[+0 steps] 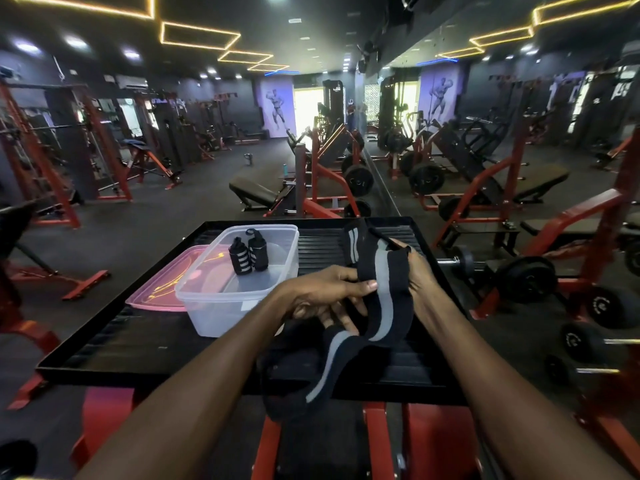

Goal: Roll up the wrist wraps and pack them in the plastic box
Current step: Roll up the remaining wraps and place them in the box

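Note:
A long black wrist wrap with a grey stripe hangs unrolled between my hands above the black platform. My left hand pinches its left edge with thumb and fingers. My right hand grips its upper right part from behind. The wrap's lower end droops over the platform's front edge. Another wrap lies flat on the platform behind my hands. The clear plastic box stands to the left with two rolled wraps upright inside it.
A pink lid lies partly under the box's left side. The platform rests on a red steel frame. Red weight machines, benches and barbell plates stand around, with a mirror wall on the right.

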Available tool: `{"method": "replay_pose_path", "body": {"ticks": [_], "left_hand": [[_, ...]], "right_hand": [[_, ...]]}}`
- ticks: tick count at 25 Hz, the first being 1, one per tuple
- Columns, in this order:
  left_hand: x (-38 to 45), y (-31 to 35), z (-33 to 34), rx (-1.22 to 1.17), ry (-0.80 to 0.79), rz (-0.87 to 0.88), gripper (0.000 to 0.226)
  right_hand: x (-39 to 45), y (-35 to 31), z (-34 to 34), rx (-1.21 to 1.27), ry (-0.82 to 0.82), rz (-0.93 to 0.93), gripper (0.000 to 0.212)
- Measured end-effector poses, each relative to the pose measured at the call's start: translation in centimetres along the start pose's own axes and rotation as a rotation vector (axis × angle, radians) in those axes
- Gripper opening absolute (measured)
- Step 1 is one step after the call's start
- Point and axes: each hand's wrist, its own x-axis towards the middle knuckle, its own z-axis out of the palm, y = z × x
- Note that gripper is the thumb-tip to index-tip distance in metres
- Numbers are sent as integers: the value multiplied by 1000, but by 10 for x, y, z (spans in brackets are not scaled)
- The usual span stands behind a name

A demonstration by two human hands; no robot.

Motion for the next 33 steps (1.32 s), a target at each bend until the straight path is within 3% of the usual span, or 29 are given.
{"method": "replay_pose_path", "body": {"ticks": [3,8,10,15,19,26,28,33], "left_hand": [[-3,7,-6,-81,-1,7,39],[-3,-1,-14,277,-14,-157,44],[0,-4,-17,217,75,-166,47],[29,-15,-24,-193,429,25,43],[52,-26,-17,-255,701,147,24],[68,-33,-21,-416,687,244,5],[71,-34,-24,-459,681,237,11],[86,-40,-35,-376,850,252,9]], "right_hand": [[8,-1,-5,27,32,-72,26],[7,11,-6,-298,-68,-125,42],[10,17,-7,-352,-129,-87,42],[11,25,1,-387,-212,9,38],[11,23,9,-352,-239,16,12],[33,23,8,-596,-198,-272,10],[38,23,9,-626,-222,-300,6],[53,24,17,-696,-250,-262,8]]}}
